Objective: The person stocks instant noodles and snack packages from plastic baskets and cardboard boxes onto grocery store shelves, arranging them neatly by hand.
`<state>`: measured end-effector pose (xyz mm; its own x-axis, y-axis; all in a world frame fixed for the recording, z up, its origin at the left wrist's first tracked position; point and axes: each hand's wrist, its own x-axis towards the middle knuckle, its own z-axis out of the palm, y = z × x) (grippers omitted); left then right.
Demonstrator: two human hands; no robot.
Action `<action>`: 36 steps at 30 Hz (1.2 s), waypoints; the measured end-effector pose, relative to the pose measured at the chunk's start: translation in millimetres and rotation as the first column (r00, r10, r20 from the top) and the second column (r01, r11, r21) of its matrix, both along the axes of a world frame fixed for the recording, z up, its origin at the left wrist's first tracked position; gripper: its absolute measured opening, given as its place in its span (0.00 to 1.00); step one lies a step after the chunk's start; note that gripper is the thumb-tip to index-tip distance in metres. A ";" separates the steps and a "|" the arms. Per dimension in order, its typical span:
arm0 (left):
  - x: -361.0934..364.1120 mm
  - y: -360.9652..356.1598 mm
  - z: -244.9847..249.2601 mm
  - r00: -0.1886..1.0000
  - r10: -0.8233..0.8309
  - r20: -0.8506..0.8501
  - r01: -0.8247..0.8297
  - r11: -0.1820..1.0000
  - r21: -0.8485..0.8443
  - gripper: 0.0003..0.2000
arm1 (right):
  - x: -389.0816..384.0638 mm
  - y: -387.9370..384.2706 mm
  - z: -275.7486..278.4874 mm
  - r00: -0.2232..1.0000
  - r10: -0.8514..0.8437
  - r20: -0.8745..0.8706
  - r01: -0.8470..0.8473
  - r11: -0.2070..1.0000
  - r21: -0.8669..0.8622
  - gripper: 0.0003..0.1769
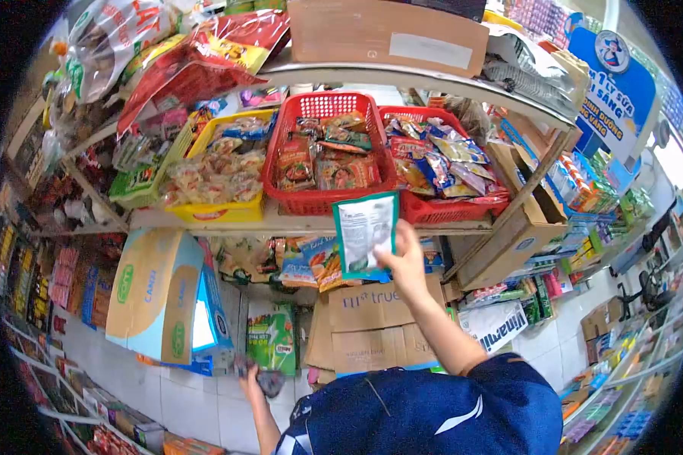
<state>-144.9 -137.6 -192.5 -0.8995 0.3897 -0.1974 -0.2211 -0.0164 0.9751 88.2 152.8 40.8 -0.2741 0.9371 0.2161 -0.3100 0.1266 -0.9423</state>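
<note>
My right hand [399, 256] pinches a flat sachet [366, 231] by its lower right corner, its white printed side and green border facing me. The sachet is held up in front of the shelf edge and overlaps the lower rim of a red basket [319, 203] filled with small packets. Low on the left, my left hand [253, 385] is closed on a dark grey, bunched, cloth-like piece [272, 382]. Behind that hand stands a green carton [272, 337] on the floor.
A yellow basket [218, 212] and a second red basket [451, 211] of packets flank the middle one. Below are cardboard boxes [376, 341] and a tall blue-and-brown carton [148, 296]. A large box [349, 34] sits on the upper shelf; stocked shelving lines both sides.
</note>
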 end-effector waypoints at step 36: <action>84.4 146.3 195.7 0.408 -0.636 -0.655 0.251 0.768 -0.589 0.21 | -24.7 -89.3 -73.7 0.932 0.266 -0.247 -0.359 0.774 -0.521 0.21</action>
<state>-60.4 8.6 3.3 -0.4426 0.8562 0.2665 0.7616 0.2021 0.6157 63.5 63.5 -32.9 -0.5804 0.7769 -0.2441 -0.3843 -0.5257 -0.7589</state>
